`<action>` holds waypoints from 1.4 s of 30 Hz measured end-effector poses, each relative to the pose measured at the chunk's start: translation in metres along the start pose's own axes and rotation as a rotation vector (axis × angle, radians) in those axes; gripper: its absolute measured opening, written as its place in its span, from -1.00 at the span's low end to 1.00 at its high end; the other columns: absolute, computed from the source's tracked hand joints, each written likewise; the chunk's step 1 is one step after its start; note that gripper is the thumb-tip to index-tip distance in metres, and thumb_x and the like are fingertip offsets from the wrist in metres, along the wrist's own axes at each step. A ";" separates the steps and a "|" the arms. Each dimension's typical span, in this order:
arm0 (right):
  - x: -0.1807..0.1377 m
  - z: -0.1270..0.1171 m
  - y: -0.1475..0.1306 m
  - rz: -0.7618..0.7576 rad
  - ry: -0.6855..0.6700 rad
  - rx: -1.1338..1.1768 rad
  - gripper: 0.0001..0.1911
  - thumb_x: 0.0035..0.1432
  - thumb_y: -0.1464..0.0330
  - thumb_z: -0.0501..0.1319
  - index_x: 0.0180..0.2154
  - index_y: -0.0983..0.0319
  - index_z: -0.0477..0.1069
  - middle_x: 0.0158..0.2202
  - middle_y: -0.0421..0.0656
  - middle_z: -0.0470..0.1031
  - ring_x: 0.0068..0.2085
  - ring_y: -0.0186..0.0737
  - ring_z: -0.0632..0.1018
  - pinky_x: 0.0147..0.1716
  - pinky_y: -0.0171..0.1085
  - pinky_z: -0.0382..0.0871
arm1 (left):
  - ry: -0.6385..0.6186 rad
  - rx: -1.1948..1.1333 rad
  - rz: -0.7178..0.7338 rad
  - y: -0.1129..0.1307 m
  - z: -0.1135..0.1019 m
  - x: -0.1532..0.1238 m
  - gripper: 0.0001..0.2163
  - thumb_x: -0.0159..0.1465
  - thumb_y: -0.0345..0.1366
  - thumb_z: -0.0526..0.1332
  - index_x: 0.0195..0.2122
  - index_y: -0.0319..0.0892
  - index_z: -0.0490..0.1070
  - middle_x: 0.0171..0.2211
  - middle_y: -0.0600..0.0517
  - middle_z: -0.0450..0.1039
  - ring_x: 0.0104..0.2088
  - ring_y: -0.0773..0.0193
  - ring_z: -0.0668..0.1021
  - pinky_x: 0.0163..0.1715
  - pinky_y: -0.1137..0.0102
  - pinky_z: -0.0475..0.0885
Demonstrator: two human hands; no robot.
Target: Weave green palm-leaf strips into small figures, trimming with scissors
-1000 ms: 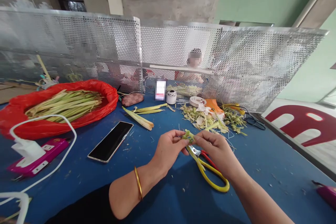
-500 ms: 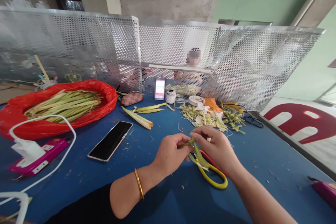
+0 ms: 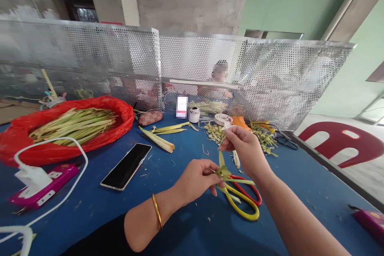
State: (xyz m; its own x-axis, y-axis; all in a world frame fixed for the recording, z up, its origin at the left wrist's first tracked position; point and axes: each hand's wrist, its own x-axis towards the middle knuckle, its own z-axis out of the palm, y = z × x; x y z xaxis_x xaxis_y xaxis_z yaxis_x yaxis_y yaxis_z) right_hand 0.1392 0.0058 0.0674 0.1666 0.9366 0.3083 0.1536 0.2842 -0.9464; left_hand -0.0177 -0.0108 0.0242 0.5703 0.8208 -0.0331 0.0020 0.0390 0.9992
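My left hand (image 3: 201, 178) pinches a small folded knot of green leaf strips (image 3: 223, 172) between thumb and fingers. One strip stands up from the knot towards my right hand (image 3: 244, 148), whose thumb and fingertips are closed on its upper end, partly hidden by the fingers. Other strip ends stick out to the right and below. Under the knot lies a pair of scissors with one red and one yellow handle loop (image 3: 244, 214); their blades are hidden by the left hand. A pale leaf scrap (image 3: 236, 159) lies below the right hand.
A red bag (image 3: 124, 118) holds many long leaves at left. A phone (image 3: 127, 167), purple power strip (image 3: 45, 188) with white cable, leaf pieces (image 3: 159, 140), patterned pouch (image 3: 151, 117), white jar (image 3: 194, 115), tape roll (image 3: 223, 119) and leaf scraps (image 3: 268, 142) surround my hands. A perforated screen (image 3: 198, 58) stands behind.
My right hand has risen away from the left, drawing a strip upwards. The left hand has stayed near its place with the knot. More of the red scissor handle shows.
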 end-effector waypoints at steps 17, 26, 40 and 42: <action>-0.020 0.006 0.005 -0.214 -0.039 -0.055 -0.76 0.16 0.26 0.17 -0.12 0.16 0.30 -0.29 -0.15 0.50 -0.26 -0.22 0.54 -0.23 -0.22 0.40 | 0.164 -0.111 0.006 0.009 -0.003 0.001 -0.88 0.09 -0.30 0.24 -0.44 -0.25 0.49 -0.59 0.03 0.48 -0.66 0.41 0.39 -0.56 0.46 0.33; -0.032 -0.011 0.017 -0.140 -0.185 -0.395 -0.87 0.11 0.28 0.20 -0.42 0.19 0.42 -0.45 -0.22 0.49 -0.38 -0.24 0.48 -0.36 -0.30 0.34 | 0.287 -0.125 -0.017 0.006 -0.009 0.004 -0.84 0.13 -0.30 0.21 -0.34 -0.27 0.52 -0.51 -0.01 0.54 -0.63 0.44 0.42 -0.53 0.48 0.20; -0.039 0.000 0.027 -0.437 -0.087 -0.668 -0.94 0.16 0.35 0.18 -0.38 0.16 0.36 -0.44 -0.20 0.49 -0.35 -0.20 0.49 -0.27 -0.23 0.32 | 0.310 -0.134 -0.029 0.001 -0.009 0.006 -0.84 0.12 -0.27 0.24 -0.39 -0.27 0.50 -0.50 -0.01 0.53 -0.62 0.42 0.42 -0.49 0.45 0.24; -0.037 -0.002 0.026 -0.425 -0.109 -0.639 -0.91 0.18 0.35 0.15 -0.39 0.17 0.36 -0.44 -0.19 0.49 -0.37 -0.22 0.50 -0.29 -0.24 0.33 | 0.313 -0.137 -0.039 0.002 -0.008 0.006 -0.84 0.12 -0.27 0.24 -0.37 -0.27 0.51 -0.50 -0.01 0.53 -0.61 0.42 0.42 -0.48 0.45 0.26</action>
State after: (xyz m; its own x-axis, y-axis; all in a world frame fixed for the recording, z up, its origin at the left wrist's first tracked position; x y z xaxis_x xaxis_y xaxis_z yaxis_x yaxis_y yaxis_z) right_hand 0.1385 -0.0221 0.0312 -0.1241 0.7981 0.5896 0.7205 0.4810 -0.4995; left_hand -0.0215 -0.0012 0.0254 0.2918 0.9515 -0.0971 -0.1033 0.1323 0.9858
